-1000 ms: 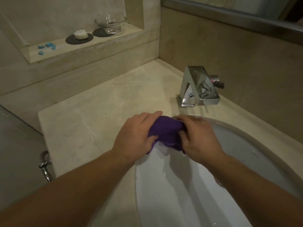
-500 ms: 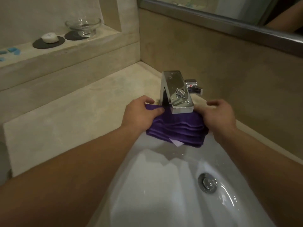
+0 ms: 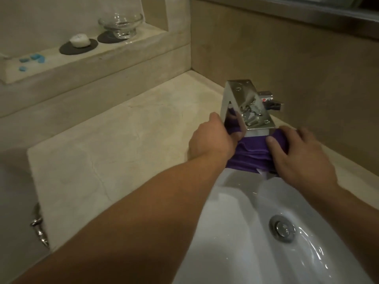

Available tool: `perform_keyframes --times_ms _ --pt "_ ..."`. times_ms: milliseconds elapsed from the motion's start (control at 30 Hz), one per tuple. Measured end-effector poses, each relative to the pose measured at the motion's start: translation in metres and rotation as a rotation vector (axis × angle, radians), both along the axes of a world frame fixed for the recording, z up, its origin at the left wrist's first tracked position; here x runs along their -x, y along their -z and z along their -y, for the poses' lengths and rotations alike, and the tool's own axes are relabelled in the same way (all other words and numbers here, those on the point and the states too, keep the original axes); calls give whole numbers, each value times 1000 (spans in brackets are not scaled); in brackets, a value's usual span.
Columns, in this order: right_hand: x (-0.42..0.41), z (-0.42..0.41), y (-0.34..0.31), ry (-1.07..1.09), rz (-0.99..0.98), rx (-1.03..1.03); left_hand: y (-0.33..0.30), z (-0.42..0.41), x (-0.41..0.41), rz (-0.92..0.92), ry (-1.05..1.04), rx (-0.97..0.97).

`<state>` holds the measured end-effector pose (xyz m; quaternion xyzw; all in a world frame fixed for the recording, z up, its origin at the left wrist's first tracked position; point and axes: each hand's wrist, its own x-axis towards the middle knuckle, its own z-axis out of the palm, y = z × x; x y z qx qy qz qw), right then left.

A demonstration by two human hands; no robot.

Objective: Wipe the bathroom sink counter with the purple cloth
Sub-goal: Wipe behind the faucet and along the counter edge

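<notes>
1. Nearest the camera, the white sink basin [image 3: 235, 232] filled the lower right, with its metal drain [image 3: 282, 230] sitting in a wet patch.
2. Both bare forearms reached forward across the basin toward its back rim.
3. The purple cloth [image 3: 253, 153] lay bunched on the back rim of the basin, directly under the spout of the chrome faucet [image 3: 247, 107], with a small pale tag showing at its lower edge.
4. The left hand [image 3: 211, 138] gripped the cloth's left end, fingers curled around it just beside the faucet base.
5. The right hand [image 3: 301, 156] held the cloth's right end, thumb pressed on top and fingers wrapped over the far side.
6. The beige stone counter [image 3: 114, 144] stretched to the left of the basin.
7. Farther back, a wall ledge [image 3: 123, 56] carried a glass bowl [image 3: 121, 23] and a white soap [image 3: 79, 40], each on a dark coaster, beside some blue pieces [image 3: 34, 59].
</notes>
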<state>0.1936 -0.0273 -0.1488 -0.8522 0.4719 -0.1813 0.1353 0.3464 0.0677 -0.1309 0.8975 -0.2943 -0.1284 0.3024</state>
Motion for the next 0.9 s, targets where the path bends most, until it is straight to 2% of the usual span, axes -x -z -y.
perform_keyframes --times_ms 67,200,733,900 --pt "-2 -4 10 15 -46 -54 1 -3 0 -1 17 8" --pt "-11 -10 14 80 7 -70 -2 -7 -8 -35 55 11" --pt "-63 -65 16 -54 -1 -64 -5 -73 -56 -47 11 -52" --pt "-74 -82 16 -96 -53 -5 -8 -89 -62 -64 -13 -82"
